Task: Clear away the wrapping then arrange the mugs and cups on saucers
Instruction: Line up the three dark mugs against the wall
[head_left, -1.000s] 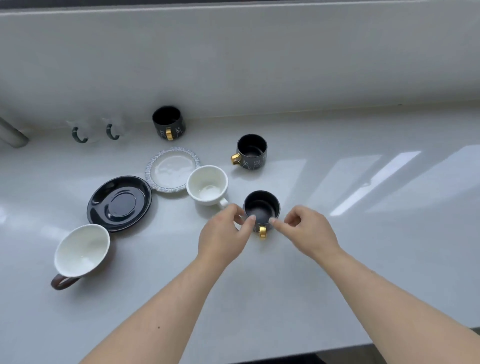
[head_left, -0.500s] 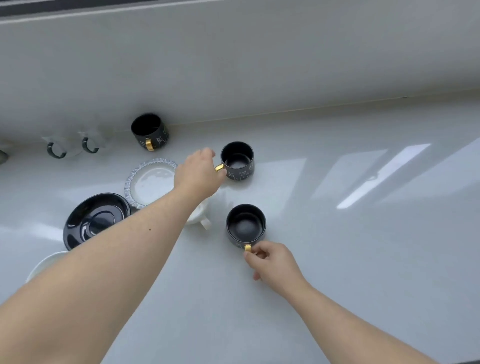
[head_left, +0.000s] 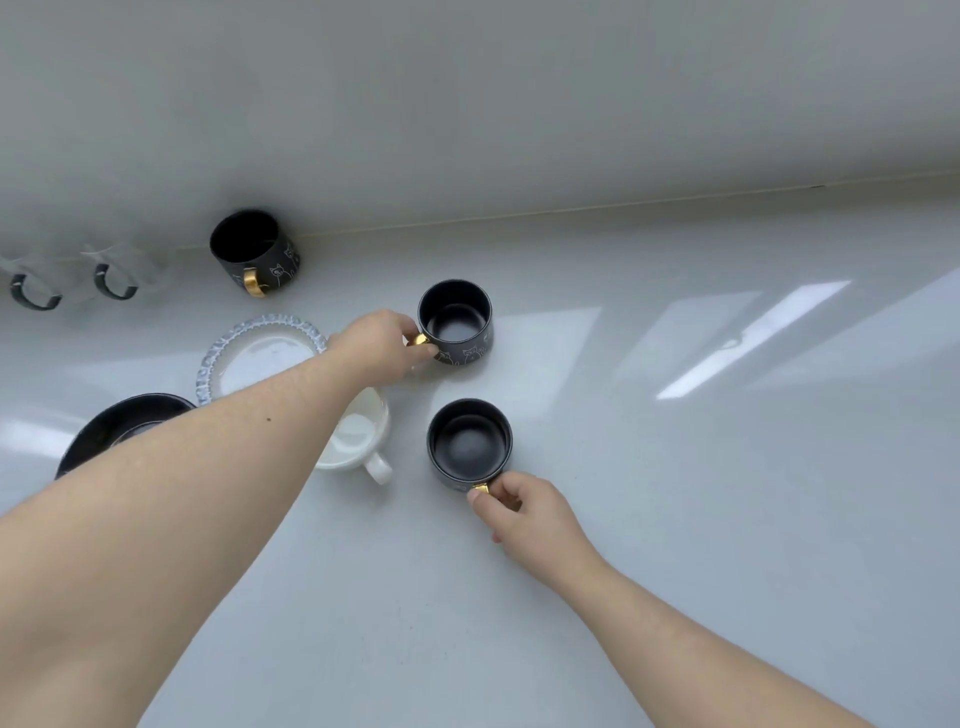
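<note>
Gold handles pinched: your left hand (head_left: 382, 340) on far mug (head_left: 455, 322), right hand (head_left: 524, 512) on near mug (head_left: 469, 444); glazed, brittle, go gently.

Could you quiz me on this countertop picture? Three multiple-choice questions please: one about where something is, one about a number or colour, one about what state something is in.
1. Where does the black mug that no hand touches stand?
A. At the back, by the wall
B. On the black saucer
C. Inside the white cup

2. How many black mugs with gold handles show?
A. One
B. Three
C. Five

3. What is the right hand doing?
A. Resting flat on the counter
B. Lifting a saucer
C. Pinching a mug's gold handle

Answers:
1. A: the untouched black mug sits where the counter meets the wall.
2. B: that one, the far mug at the left hand, and the near mug.
3. C: the right hand has its fingertips closed on the near mug's gold handle.
</note>
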